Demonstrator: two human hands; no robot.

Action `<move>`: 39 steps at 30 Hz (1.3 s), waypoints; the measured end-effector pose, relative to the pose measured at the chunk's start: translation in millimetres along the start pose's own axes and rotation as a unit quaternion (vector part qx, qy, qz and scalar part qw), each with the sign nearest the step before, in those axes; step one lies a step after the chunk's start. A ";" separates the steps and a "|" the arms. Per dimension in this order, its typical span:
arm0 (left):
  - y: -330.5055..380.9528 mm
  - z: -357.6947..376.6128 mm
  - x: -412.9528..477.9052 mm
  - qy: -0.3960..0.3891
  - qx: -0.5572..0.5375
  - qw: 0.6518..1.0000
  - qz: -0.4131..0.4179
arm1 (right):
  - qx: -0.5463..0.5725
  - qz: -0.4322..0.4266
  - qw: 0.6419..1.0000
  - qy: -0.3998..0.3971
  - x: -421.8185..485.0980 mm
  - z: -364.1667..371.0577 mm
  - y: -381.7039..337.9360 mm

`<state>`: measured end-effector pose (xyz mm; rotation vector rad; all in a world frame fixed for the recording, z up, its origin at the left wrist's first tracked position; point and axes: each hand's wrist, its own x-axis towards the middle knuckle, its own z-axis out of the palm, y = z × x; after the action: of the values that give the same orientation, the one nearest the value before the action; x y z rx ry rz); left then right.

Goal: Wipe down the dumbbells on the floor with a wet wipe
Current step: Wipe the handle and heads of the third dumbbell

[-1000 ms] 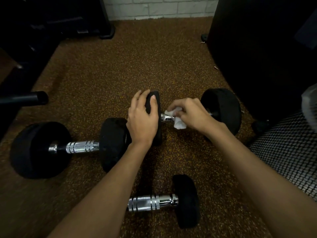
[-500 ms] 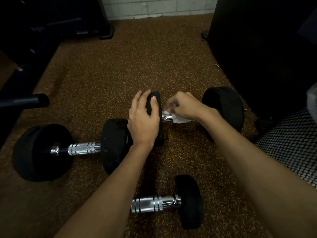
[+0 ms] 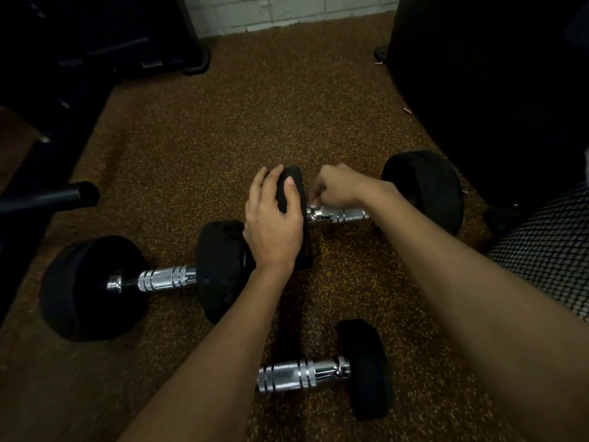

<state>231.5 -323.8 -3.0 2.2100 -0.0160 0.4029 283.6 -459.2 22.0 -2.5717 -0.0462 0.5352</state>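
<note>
Three black dumbbells with chrome handles lie on the speckled brown floor. My left hand [image 3: 274, 224] grips the left weight of the right dumbbell [image 3: 424, 189] from above. At the left end of that dumbbell's handle [image 3: 341, 215], my right hand [image 3: 338, 186] has its fingers curled round a white wet wipe [image 3: 314, 205]. Only a small edge of the wipe shows under the fingers. A larger dumbbell [image 3: 92, 285] lies to the left, its right weight close to my left wrist. A smaller dumbbell [image 3: 363, 368] lies nearest me, its left end hidden by my left forearm.
Dark gym equipment [image 3: 95, 43] fills the far left, with a black tube end [image 3: 79, 194] pointing in. A big black block [image 3: 478, 74] stands at the right. A mesh fabric surface [image 3: 548, 250] lies at the right edge. White brick wall [image 3: 271, 11] behind.
My right hand has turned over the handle's left end, so most of the wipe is now hidden under the fingers and more chrome shows. My left hand keeps its grip on the weight.
</note>
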 end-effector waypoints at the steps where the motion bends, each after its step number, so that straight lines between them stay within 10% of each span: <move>1: 0.0 -0.1 -0.1 0.000 0.001 1.000 0.000 | -0.004 -0.019 1.000 0.015 -5.1 0.0 3.2; 10: 0.1 0.4 1.8 -0.005 0.006 1.000 -0.004 | -0.013 -0.034 0.998 0.045 -16.5 -2.6 7.9; 18: 0.8 0.4 2.3 -0.002 0.004 1.000 -0.004 | -0.077 -0.162 0.958 0.223 -53.7 35.8 24.5; 39: 0.1 2.1 5.6 0.002 0.006 1.000 -0.009 | -0.074 -0.152 0.941 0.293 -47.7 48.3 30.4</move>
<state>237.4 -324.8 -2.4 2.2194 0.0077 0.3976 219.1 -469.0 -13.7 -2.6901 -0.2784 -0.3680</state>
